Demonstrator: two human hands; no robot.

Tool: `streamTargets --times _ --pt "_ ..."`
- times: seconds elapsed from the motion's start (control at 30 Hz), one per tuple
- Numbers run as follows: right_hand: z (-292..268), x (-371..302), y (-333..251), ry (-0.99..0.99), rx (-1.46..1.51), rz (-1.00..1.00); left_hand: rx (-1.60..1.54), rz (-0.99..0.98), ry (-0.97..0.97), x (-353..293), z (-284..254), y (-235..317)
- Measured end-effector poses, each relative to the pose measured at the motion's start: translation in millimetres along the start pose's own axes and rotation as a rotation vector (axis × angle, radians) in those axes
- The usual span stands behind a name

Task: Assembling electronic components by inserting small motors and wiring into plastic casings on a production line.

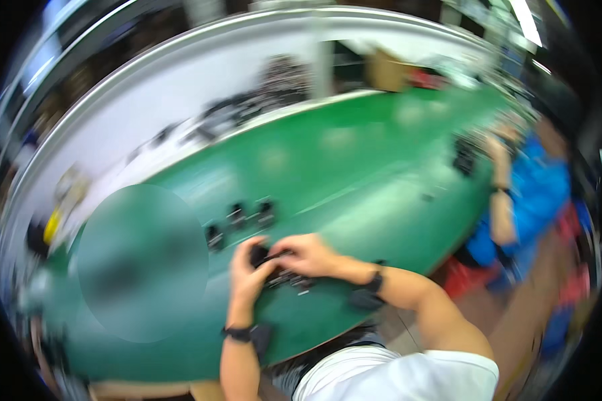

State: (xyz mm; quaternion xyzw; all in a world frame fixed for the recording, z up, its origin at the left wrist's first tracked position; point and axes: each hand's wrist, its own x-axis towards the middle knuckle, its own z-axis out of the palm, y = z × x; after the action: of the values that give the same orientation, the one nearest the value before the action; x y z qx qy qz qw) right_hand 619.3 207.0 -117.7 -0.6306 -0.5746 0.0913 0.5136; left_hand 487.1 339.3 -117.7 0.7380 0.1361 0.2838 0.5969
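My left hand [247,273] is closed around a small black part [258,255], too blurred for its kind to be made out. Against it, my right hand [309,255] brings its fingers together at the part's right side; whatever those fingertips pinch is hidden. Below the right hand, several small dark and metallic pieces [293,282] lie on the green tabletop [354,220]. Just beyond my hands stand several similar black pieces with shiny lower parts: a left one [214,237], a middle one [236,215] and a right one [265,212].
Dark items [231,115] lie along the white ledge behind the table, beside a stacked pile [285,79]. A cardboard box [385,71] stands at the back. At right, a person in blue [532,184] works by black parts [464,154]. A blurred round patch [142,264] hides the left side.
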Motion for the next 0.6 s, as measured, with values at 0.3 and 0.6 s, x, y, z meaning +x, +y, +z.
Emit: streamTargets --times 0.3,0.6 --pt "-16 -16 -3 0.061 -0.007 0.065 -0.235 -0.063 -0.012 -2 10 0" --pt "-12 -11 9 -0.088 -0.127 0.039 -0.051 -0.022 -0.012 -2 10 3"
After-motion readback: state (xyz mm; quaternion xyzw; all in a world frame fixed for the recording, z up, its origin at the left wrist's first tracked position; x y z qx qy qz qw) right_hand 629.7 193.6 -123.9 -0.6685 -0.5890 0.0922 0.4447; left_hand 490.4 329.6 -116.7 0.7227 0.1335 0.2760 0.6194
